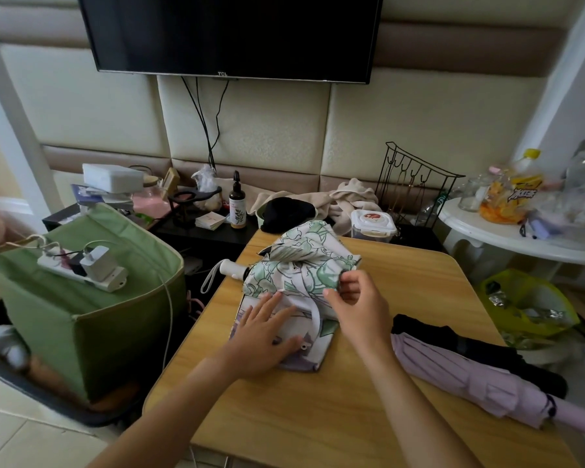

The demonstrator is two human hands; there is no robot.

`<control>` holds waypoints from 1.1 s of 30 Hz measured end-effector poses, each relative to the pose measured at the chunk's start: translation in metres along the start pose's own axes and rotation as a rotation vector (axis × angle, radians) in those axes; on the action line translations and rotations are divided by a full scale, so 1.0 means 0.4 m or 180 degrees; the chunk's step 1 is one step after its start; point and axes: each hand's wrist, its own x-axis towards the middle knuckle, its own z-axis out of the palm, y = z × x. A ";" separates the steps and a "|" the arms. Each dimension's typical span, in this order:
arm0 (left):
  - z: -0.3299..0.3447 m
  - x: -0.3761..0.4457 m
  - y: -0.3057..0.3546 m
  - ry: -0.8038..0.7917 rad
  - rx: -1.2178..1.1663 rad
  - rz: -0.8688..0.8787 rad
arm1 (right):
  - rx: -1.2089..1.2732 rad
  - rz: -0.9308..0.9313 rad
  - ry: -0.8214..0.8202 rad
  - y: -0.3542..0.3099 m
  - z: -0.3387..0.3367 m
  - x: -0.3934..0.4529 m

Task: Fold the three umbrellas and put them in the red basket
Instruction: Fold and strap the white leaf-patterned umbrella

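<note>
With the flat left hand (267, 336) pressing the green-leaf-printed white fabric umbrella (298, 285) onto the wooden table (318, 410), the right hand (355, 298) pinched a canopy fold, which risked springing loose if released.

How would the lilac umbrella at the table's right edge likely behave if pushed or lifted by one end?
The lilac umbrella is closed into a long, roughly round bundle, so a sideways push would probably roll it, and it lies close to the table edge. Its pleats look loose, not strapped, so the fabric may flop open when lifted. The shaft inside should keep it fairly stiff lengthwise.
</note>
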 end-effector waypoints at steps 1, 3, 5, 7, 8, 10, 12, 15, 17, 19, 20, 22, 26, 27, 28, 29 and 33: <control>-0.001 0.000 0.018 0.0018 -0.0306 -0.0121 | 0.0025 0.0035 -0.0094 0.004 0.001 0.004; 0.005 0.003 0.052 0.0097 -0.0845 -0.0403 | 0.0132 0.0156 -0.0256 0.012 0.004 0.011; 0.015 0.008 0.077 0.0237 -0.1157 -0.0598 | 0.0345 0.0351 -0.0419 0.015 0.011 0.013; 0.022 0.013 0.090 0.0369 -0.1565 -0.0761 | 0.0415 0.0433 -0.0558 0.017 0.019 0.015; 0.019 0.016 0.095 0.0446 -0.1876 -0.0808 | 0.0412 0.0427 -0.0614 0.020 0.022 0.016; 0.006 0.019 0.105 0.0604 -0.2619 -0.0858 | 0.0395 0.0371 -0.0688 0.021 0.024 0.017; -0.011 0.019 0.117 0.0592 -0.3224 -0.0937 | 0.0440 0.0326 -0.0717 0.026 0.025 0.021; -0.037 0.015 0.115 0.0644 -0.3742 -0.1231 | 0.0460 0.0314 -0.0724 0.033 0.034 0.027; -0.051 0.008 0.109 0.0638 -0.3986 -0.1221 | 0.0495 0.0336 -0.0701 0.030 0.032 0.027; -0.060 0.000 0.105 0.0649 -0.3970 -0.1173 | 0.0544 0.0348 -0.0732 0.027 0.027 0.027; -0.064 -0.004 0.104 0.0638 -0.3876 -0.1138 | 0.0562 0.0365 -0.0743 0.027 0.024 0.026; -0.068 -0.014 0.104 0.0579 -0.3758 -0.1053 | 0.0584 0.0382 -0.0754 0.027 0.018 0.026; -0.079 -0.028 0.109 0.0596 -0.3834 -0.1058 | 0.0584 0.0334 -0.0847 0.016 0.011 0.022; -0.083 -0.030 0.110 0.0636 -0.3898 -0.1080 | 0.0561 0.0347 -0.0887 0.014 0.011 0.022; -0.088 -0.031 0.110 0.0653 -0.3973 -0.1107 | 0.0530 0.0341 -0.0919 0.011 0.009 0.021; -0.092 -0.030 0.106 0.0572 -0.4065 -0.1069 | 0.0507 0.0328 -0.0939 0.009 0.008 0.020; -0.112 -0.060 0.114 -0.0260 -0.4286 -0.0630 | 0.0484 0.0260 -0.1098 0.009 0.000 0.022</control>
